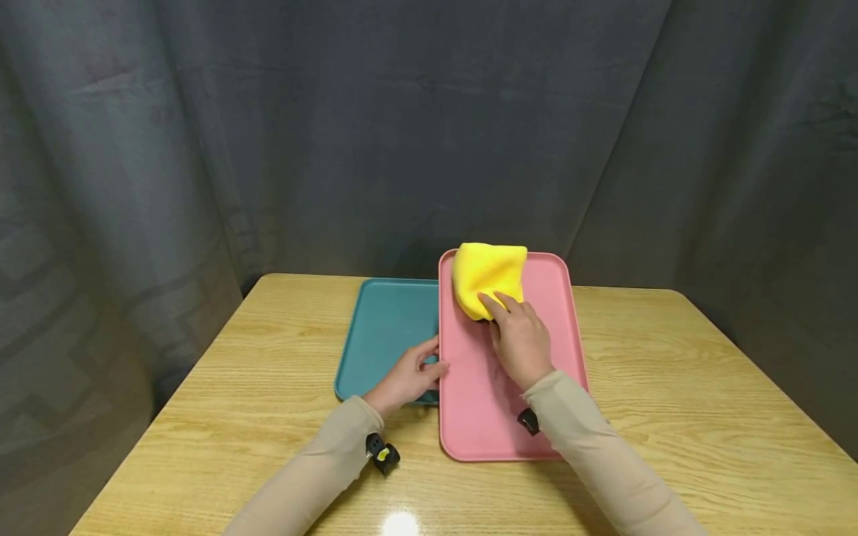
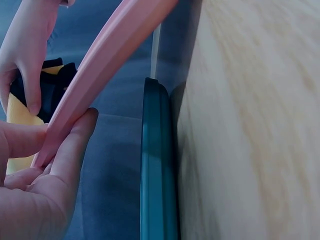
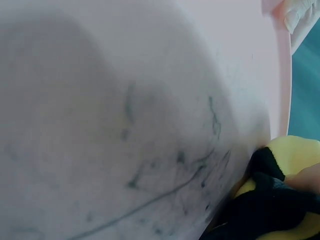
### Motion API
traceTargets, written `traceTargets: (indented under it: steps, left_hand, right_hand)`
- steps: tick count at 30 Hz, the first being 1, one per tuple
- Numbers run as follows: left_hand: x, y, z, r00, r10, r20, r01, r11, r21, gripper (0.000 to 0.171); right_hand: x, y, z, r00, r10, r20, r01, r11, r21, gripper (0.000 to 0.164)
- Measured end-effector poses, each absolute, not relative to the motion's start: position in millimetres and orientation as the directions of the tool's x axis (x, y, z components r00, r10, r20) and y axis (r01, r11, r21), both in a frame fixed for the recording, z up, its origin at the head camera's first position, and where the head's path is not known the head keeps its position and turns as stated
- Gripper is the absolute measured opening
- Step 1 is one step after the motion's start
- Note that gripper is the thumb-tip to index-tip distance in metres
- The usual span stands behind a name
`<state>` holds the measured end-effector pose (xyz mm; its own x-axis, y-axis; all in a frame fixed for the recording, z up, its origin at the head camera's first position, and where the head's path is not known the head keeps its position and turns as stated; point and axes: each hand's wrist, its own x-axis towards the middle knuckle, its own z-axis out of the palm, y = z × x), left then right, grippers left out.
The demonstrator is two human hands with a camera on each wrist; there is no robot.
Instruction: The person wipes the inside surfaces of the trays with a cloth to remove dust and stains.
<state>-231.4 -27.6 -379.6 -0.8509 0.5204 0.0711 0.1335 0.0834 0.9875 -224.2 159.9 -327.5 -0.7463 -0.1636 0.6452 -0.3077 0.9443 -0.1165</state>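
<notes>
My left hand (image 1: pixel 407 380) grips the left rim of a pink tray (image 1: pixel 482 424), thumb on the upper side and fingers underneath. In the left wrist view the tray stands tilted, its gripped edge raised off the table. My right hand (image 1: pixel 524 339) holds a yellow cloth (image 1: pixel 491 268) against the tray's far left part. Black patches (image 3: pixel 260 210) show on the cloth's underside in the right wrist view. Dark smears and streaks (image 3: pixel 181 157) mark the tray's surface there.
A teal tray (image 1: pixel 389 335) lies flat on the wooden table (image 1: pixel 268 372), partly covered from above by the pink one. Grey curtains (image 1: pixel 402 134) hang behind the table and at both sides.
</notes>
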Motion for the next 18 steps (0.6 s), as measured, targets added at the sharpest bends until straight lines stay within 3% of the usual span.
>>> traceTargets:
  steps: [18]
  left_hand:
    - [-233.2,-27.6,-380.1,-0.845,0.528,0.083,0.157,0.096,0.983,0.054]
  right_hand:
    - [-224.1,180.9,-328.3,-0.765,-0.13,0.631,-0.284,0.947,-0.149,0.045]
